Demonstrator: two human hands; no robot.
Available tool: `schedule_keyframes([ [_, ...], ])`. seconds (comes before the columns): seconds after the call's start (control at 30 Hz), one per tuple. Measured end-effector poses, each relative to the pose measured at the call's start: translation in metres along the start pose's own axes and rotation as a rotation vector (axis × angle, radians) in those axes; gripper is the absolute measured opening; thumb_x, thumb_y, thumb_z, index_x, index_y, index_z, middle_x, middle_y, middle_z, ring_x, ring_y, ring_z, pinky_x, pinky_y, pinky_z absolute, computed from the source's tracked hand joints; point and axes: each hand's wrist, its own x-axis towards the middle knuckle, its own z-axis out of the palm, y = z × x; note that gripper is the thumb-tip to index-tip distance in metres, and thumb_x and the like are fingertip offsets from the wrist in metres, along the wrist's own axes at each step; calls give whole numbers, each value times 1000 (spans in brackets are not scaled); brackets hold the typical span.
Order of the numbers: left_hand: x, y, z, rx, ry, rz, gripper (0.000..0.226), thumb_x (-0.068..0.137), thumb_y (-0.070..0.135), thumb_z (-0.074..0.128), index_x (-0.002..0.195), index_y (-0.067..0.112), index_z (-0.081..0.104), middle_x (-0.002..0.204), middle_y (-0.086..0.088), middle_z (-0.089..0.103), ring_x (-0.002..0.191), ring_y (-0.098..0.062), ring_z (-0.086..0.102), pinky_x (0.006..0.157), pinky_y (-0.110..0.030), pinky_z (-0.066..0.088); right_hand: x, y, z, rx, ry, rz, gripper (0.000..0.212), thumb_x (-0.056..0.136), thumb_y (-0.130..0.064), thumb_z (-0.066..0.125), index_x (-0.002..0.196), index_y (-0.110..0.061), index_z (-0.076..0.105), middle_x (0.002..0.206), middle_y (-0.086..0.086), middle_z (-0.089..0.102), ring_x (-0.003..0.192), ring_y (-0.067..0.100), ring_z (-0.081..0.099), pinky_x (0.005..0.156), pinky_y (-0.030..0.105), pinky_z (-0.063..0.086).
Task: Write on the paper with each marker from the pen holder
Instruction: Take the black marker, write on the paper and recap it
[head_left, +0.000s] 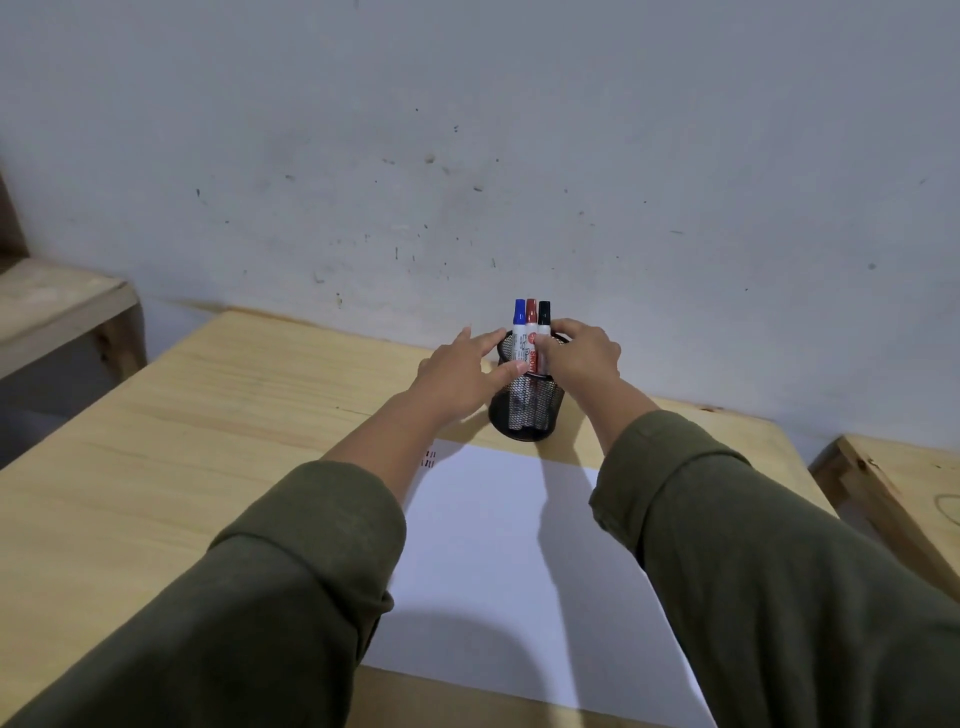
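A: Head view, the only one we've got. Both arms are out over the wooden table (208, 395), reaching to the black mesh pen holder (525, 402) by the far edge, close to the wall (467, 130).

B: Three markers in it, standing near upright, caps up: blue marker (519, 327), red marker (531, 325), black marker (544, 318). Long axes run straight up out of the cup.

A: The left hand (457, 376) is on the holder's left side, fingers spread and curved along the rim, thumb at the mesh wall. Looks like bracing, not a closed grip.

B: The right hand (584, 358) is the one nearer the markers. Its fingertips are drawn in narrow against the barrels, at the black one's side. Whether it has actually pinched one, I can't tell.

A: I'd call this the first pick. The way out is straight up along the barrel; nothing overhead.

B: And the paper (509, 545) lies just on the near side of the holder, between the forearms, largely blank, small marks at its far left corner. Plenty of room to write, though the sleeves (753, 545) cover its sides.
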Motion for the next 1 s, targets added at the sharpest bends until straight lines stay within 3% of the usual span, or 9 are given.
schedule_keyframes([
  [0.17, 1, 1, -2, 8, -6, -7, 64, 85, 57, 48, 143, 38, 28, 158, -13, 13, 144, -32, 20, 116, -47, 19, 1, 2, 3, 137, 60, 30, 24, 82, -33, 64, 106, -28, 67, 122, 10, 60, 123, 30, 45, 98, 49, 43],
  [0.3, 0, 2, -1, 1, -4, -7, 64, 85, 57, 47, 143, 38, 28, 157, -13, 14, 144, -32, 19, 116, -47, 18, 3, 2, -2, 163, 101, 27, 11, 81, -36, 64, 90, -30, 61, 114, 6, 65, 117, 29, 53, 96, 50, 46],
  [0.43, 0, 1, 0, -8, -10, -19, 64, 85, 57, 46, 143, 38, 26, 158, -13, 13, 144, -31, 18, 116, -48, 17, 1, -6, -14, 208, 123, -16, 25, 84, -34, 64, 104, -18, 65, 111, 1, 68, 108, 24, 59, 95, 47, 47],
  [0.6, -7, 9, -7, -17, 3, -7, 66, 86, 53, 49, 145, 32, 26, 157, -11, 16, 146, -25, 11, 117, -49, 15, -6, -24, -38, 334, 151, -162, 22, 88, -26, 62, 106, -14, 66, 94, -3, 64, 92, 14, 59, 91, 32, 48],
  [0.7, -14, 20, -23, -138, 167, 74, 54, 91, 47, 46, 140, 26, 40, 151, -5, 35, 141, -22, 28, 113, -35, 22, -15, -36, -54, 347, 121, -253, 22, 87, -26, 63, 104, -13, 67, 93, -2, 66, 89, 13, 60, 88, 31, 49],
  [0.8, -27, 40, -45, -321, 333, 133, 42, 93, 40, 45, 130, 23, 53, 136, 3, 56, 126, -12, 47, 98, -20, 30, -33, -42, -66, 282, 25, -338, 24, 86, -24, 64, 106, -12, 67, 96, 0, 69, 93, 14, 64, 88, 29, 50],
  [0.9, -46, 54, -61, -403, 338, 185, 35, 92, 37, 50, 123, 25, 59, 123, 4, 64, 103, -4, 54, 87, -16, 34, -60, -39, -67, 226, -84, -392, 19, 86, -24, 64, 101, -14, 70, 96, 3, 73, 94, 17, 67, 89, 31, 51],
  [1.0, -67, 59, -67, -364, 252, 234, 29, 89, 31, 55, 116, 24, 65, 111, 5, 69, 94, -6, 57, 76, -6, 38, -86, -32, -64, 219, -149, -410, 14, 84, -25, 64, 95, -19, 71, 93, 1, 74, 92, 15, 68, 89, 31, 51],
])
